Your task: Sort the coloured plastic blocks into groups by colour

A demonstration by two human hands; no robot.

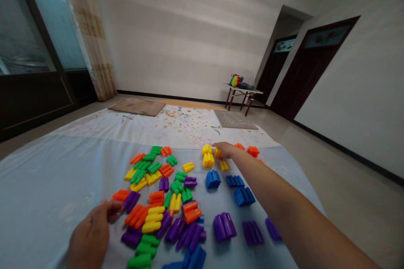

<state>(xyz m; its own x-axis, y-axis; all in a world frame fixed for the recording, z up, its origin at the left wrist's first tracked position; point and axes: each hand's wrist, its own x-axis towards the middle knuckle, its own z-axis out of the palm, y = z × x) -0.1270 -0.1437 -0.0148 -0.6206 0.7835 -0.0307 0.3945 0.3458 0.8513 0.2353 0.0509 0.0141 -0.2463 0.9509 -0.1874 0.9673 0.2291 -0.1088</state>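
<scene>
Two bare hands over ridged plastic blocks on a pale blue bedsheet (47,185) spread on a beige tile floor (341,185).

Beyond the bedsheet lies a white floral cloth (189,128), and far off, by a white wall (189,29), a small pale surface on red legs (249,90) carries a multicoloured bag (236,80). A mixed heap of green, orange, yellow and purple blocks (158,193) covers the sheet's middle; to its right stand separate groups of purple blocks (224,227), blue blocks (213,179), orange blocks (253,151) and yellow blocks (208,160). The outstretched right hand (222,150) has its fingers (215,144) bent down against a small yellow block (217,151), though any grip is hard to tell. The left hand (91,235) rests at the heap's near edge, its fingers (113,206) loosely curled just beside an orange block (121,195), with nothing visible in them.
</scene>
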